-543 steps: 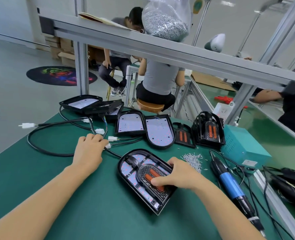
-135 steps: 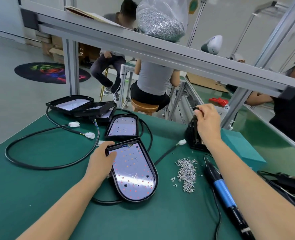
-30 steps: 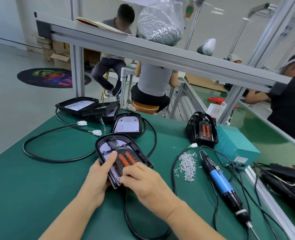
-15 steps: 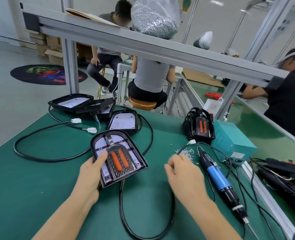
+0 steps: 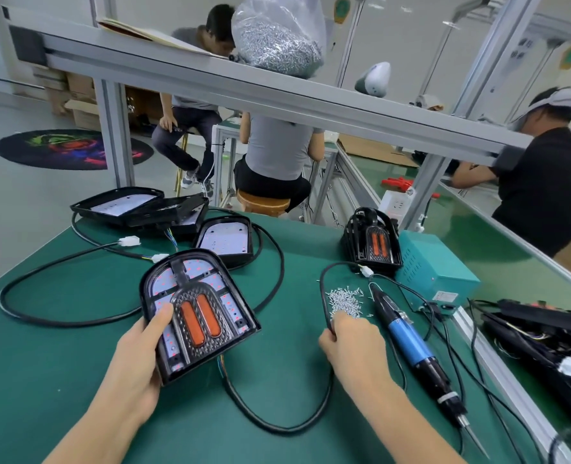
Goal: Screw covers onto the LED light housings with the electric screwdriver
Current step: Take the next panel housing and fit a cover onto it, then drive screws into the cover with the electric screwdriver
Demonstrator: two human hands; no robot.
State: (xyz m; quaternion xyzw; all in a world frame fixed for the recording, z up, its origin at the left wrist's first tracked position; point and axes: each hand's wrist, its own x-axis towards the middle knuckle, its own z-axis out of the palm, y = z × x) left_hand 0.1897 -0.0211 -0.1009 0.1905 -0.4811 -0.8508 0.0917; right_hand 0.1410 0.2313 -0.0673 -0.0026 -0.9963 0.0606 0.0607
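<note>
Left hand point(image 5: 133, 366) grips with thumb extended; right hand point(image 5: 354, 343) curled, knuckles up.

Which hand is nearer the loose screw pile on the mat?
Right. The right hand reaches the near edge of the screw pile; the left hand holds the covered housing, well off to its left.

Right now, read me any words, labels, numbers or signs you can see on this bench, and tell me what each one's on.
No text here can be read.
Label on the teal power box: print too small.
Hanging round tags: blurred.
Signs on the far wall: characters blurred.
Floor mat: a coloured picture, no words made out.
Electric screwdriver and the cover: no marking visible.
</note>
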